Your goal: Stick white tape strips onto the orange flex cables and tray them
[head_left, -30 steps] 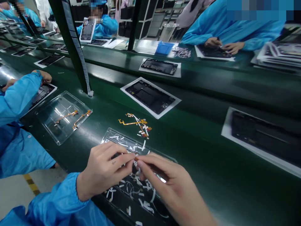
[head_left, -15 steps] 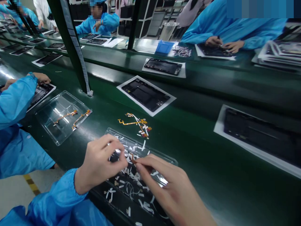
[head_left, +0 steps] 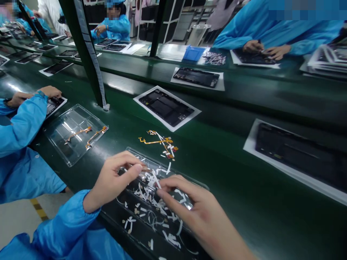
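Observation:
My left hand (head_left: 112,178) hovers over the near clear plastic tray, thumb and forefinger closed on a small orange-brown flex cable (head_left: 145,168), most of it hidden by the fingers. Just right of it, my right hand (head_left: 193,206) pinches a white strip (head_left: 155,178) that points up and away from the fingertips. Many white paper scraps (head_left: 145,195) litter the tray (head_left: 189,180) beneath both hands. Beyond the tray lies a loose pile of orange flex cables (head_left: 155,141) mixed with white strips.
Left of my hands is another clear tray (head_left: 71,153) with two flex cables on it. Dark device panels (head_left: 166,108) on white sheets lie across the green bench. A co-worker's sleeve (head_left: 25,121) is at the left; a slanted post (head_left: 93,68) stands behind the tray.
The brown flex cable piece was at my right fingertips; now it is in my left hand. A white strip now shows in my right fingers. My hands are slightly further apart.

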`<state>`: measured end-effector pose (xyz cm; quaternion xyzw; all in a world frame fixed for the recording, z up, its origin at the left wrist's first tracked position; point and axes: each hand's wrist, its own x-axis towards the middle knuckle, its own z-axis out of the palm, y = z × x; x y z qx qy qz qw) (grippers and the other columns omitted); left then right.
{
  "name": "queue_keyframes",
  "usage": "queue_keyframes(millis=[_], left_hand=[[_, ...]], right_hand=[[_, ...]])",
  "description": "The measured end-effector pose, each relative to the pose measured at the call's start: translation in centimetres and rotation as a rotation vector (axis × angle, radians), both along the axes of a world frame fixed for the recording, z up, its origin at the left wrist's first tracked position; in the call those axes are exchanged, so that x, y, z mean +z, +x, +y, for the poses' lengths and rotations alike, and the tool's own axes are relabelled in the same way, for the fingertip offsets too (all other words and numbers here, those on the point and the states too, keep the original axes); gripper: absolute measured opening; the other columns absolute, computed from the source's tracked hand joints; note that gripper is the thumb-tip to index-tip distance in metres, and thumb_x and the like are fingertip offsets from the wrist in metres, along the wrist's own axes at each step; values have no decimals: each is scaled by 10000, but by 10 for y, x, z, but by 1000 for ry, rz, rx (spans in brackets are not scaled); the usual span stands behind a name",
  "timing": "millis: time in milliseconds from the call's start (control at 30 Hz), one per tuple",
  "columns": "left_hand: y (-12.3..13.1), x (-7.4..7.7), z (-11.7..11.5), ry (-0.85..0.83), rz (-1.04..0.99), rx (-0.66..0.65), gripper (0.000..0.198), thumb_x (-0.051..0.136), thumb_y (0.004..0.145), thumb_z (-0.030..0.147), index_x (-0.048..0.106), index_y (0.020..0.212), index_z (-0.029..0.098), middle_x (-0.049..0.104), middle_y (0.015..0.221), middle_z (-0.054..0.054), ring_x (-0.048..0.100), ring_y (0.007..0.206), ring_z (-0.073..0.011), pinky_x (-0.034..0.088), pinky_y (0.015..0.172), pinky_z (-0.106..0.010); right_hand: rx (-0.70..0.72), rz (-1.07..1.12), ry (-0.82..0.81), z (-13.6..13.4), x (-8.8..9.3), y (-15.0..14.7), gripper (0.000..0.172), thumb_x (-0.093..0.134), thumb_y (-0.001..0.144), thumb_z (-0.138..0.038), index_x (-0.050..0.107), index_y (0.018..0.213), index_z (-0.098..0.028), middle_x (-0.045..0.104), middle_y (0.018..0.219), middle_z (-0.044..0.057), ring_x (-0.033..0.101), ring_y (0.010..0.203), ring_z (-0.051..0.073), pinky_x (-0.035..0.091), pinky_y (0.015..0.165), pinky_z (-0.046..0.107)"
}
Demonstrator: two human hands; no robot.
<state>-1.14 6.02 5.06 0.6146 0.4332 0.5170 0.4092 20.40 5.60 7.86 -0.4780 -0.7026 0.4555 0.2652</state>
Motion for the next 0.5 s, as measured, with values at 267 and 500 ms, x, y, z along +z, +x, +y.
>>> queue_keyframes(millis=[267,500], left_hand=[[3,1,-4,131,261,314,168,681,936,199,743,1089,225,663,1024,-42,651,919,-154,536,844,-288],[20,2,-14,227,320,37,53,740,852,166,780,886,164,727,825,-34,680,753,-146,528,710,-264]], right_hand=[[6,5,13,3,-2,0,223,603,965,-382,729,838,-248,733,856,3,686,800,172,541,750,271],[102,4,98,2,-11,7,182,577,1001,-335,747,998,-271,735,929,14,706,838,161,579,736,232]])
